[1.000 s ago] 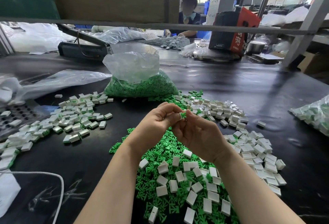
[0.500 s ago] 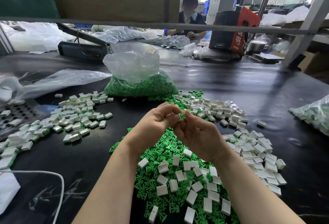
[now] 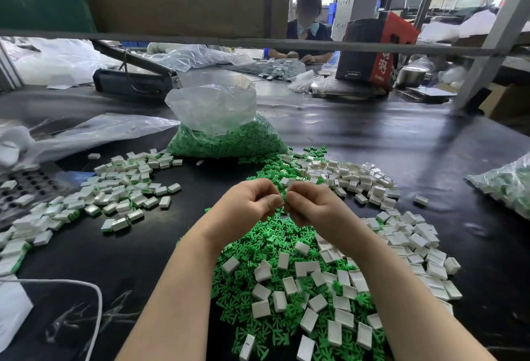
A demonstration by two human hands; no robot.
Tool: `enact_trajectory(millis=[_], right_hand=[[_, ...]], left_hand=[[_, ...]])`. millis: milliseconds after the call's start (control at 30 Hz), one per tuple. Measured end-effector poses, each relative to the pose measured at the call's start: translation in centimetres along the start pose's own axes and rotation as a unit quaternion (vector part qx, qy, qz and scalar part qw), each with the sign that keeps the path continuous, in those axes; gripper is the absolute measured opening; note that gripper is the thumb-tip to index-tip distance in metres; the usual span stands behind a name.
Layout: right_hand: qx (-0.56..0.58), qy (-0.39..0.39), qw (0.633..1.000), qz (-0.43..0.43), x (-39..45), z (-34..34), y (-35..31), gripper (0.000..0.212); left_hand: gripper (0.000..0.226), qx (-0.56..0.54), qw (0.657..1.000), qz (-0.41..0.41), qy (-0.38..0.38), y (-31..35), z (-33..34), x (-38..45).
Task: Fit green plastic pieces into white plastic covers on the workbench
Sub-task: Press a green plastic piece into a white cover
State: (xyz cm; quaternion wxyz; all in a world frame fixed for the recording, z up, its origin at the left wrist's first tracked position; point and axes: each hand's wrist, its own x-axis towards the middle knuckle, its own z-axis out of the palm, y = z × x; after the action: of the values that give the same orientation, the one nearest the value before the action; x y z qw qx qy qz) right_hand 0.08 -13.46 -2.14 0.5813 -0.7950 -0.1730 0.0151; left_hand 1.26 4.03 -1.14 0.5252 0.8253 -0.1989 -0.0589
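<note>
A clear bag point(image 3: 218, 119) held green pieces point(image 3: 229, 145); left hand point(image 3: 243, 205) and right hand point(image 3: 315, 208) together pinched one small green piece point(image 3: 284, 197).

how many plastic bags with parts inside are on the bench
2: a clear bag of green pieces behind the hands, and a bag of white and green parts at the right edge. Others may lie out of view.

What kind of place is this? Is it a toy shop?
Probably a small factory assembly workshop, not a shop. Loose green plastic pieces and white covers lie heaped on a black workbench, a bulk bag of green pieces stands behind, and another worker sits opposite.
</note>
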Motion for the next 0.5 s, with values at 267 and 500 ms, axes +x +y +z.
enact_trajectory(millis=[267,500], right_hand=[[0.02,0.036,0.999,-0.01,0.08,0.32,-0.15,0.024],[0.028,-0.031,0.998,0.046,-0.09,0.11,0.05,0.032]], left_hand=[[0.03,-0.09,0.996,-0.021,-0.007,-0.15,0.69,0.26],[0.027,-0.094,0.995,-0.023,-0.033,-0.55,0.84,0.35]])
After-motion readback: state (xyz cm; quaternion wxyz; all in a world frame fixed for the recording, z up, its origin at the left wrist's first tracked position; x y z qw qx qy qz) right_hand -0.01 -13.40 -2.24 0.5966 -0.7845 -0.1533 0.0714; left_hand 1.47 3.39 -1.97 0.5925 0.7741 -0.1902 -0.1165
